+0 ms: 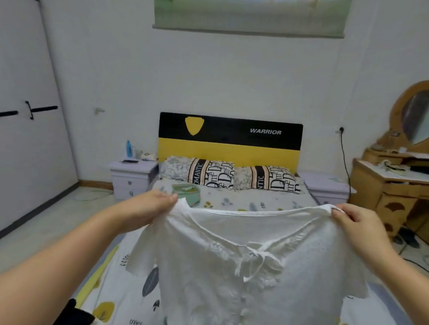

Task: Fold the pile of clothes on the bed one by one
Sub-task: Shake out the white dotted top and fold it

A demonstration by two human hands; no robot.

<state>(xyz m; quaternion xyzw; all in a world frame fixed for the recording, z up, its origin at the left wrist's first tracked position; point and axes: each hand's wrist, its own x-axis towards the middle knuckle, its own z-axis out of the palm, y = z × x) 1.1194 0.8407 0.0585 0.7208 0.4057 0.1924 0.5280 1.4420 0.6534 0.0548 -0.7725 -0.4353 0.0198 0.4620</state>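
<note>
White blouse [252, 276] before patterned bed [127, 294]

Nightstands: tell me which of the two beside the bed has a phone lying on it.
The nightstand on the picture's left, beside the wardrobe. A dark phone lies flat on its top, with a blue bottle behind; no phone shows on the right nightstand.

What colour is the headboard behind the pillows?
Black upper band, yellow lower band, in the head view.

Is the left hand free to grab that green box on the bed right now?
Probably not yet. The left hand is pinching one shoulder of the white blouse, with the right hand holding the other. The green box lies just beyond its fingers, unobstructed, but it must let go first.
</note>
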